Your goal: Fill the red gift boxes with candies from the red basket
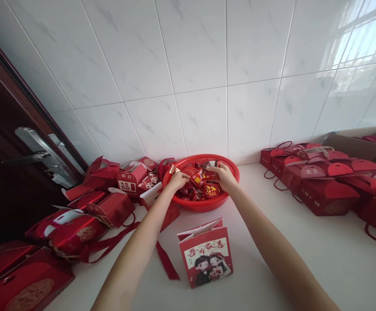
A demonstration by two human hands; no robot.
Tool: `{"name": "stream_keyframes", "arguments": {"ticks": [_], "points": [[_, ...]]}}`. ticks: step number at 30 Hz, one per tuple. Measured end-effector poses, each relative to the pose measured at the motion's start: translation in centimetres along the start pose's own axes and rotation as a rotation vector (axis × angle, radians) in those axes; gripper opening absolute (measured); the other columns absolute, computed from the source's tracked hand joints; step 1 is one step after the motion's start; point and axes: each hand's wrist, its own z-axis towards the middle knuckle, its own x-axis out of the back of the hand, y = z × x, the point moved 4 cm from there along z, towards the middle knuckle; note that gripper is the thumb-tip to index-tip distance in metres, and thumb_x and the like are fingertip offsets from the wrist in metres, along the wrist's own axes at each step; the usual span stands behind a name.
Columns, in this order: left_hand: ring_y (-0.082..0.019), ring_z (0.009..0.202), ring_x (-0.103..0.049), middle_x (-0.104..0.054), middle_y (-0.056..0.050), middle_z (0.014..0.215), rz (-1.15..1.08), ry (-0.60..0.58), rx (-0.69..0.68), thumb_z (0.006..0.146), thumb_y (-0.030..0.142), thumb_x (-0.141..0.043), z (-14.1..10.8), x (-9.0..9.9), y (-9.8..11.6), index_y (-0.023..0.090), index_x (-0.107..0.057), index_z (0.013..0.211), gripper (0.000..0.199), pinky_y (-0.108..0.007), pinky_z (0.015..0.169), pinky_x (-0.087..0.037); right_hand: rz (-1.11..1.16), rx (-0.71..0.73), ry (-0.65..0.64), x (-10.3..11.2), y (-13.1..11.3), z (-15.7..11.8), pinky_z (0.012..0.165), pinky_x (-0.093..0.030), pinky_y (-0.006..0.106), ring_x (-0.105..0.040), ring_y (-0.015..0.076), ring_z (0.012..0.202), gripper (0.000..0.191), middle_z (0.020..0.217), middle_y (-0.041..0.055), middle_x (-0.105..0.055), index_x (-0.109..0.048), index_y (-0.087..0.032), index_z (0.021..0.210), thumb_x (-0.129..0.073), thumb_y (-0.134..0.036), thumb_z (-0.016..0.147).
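A red plastic basket [204,206] stands against the wall, holding several shiny red wrapped candies [211,190]. Over its left side, my left hand [177,180] is closed, with its fingers at a small cream-and-red wrapped candy [174,169]. My right hand [226,176] reaches in from the right, its fingers bent down among the wrappers; what they grip is partly hidden. In front of the basket, between my forearms, a red gift box [205,259] with a cartoon couple stands upright, its top open.
Red gift boxes [110,209] crowd the left side, with a dark red ribbon [167,260] trailing from them. More red boxes with cord handles [327,196] stand in rows at right, before a cardboard carton [353,144]. A door handle [37,155] is at far left.
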Motion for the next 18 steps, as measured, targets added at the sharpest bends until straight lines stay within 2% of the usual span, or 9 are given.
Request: {"name": "stream_keyframes", "arguments": {"ticks": [8, 15, 18], "points": [[-0.028, 0.107, -0.064, -0.063, -0.007, 0.123, 0.019, -0.056, 0.045, 0.094, 0.038, -0.062, -0.37, -0.29, -0.01, 0.015, -0.063, 0.120, 0.034, -0.043, 0.089, -0.056, -0.017, 0.001, 0.010, -0.04, -0.15, -0.24, 0.060, -0.061, 0.029, -0.069, 0.0182, 0.079, 0.025, 0.083, 0.0004, -0.069, -0.056, -0.022, 0.077, -0.075, -0.016, 0.062], [-0.023, 0.105, -0.065, -0.062, -0.010, 0.125, -0.042, -0.047, 0.028, 0.096, 0.035, -0.062, -0.24, -0.37, 0.20, 0.016, -0.059, 0.125, 0.035, -0.044, 0.088, -0.057, -0.022, 0.000, 0.009, -0.09, -0.11, -0.18, 0.060, -0.061, 0.031, -0.071, 0.0187, 0.073, 0.031, 0.077, -0.0013, -0.069, -0.052, -0.022, 0.074, -0.079, -0.017, 0.061], [-0.023, 0.103, -0.065, -0.063, -0.010, 0.123, -0.045, 0.012, 0.005, 0.096, 0.034, -0.061, -0.13, -0.24, 0.18, 0.016, -0.059, 0.125, 0.035, -0.043, 0.087, -0.057, -0.015, 0.001, 0.017, -0.02, -0.04, -0.17, 0.059, -0.062, 0.032, -0.071, 0.0193, 0.073, 0.034, 0.077, -0.0014, -0.069, -0.050, -0.023, 0.074, -0.080, -0.017, 0.061]]}}
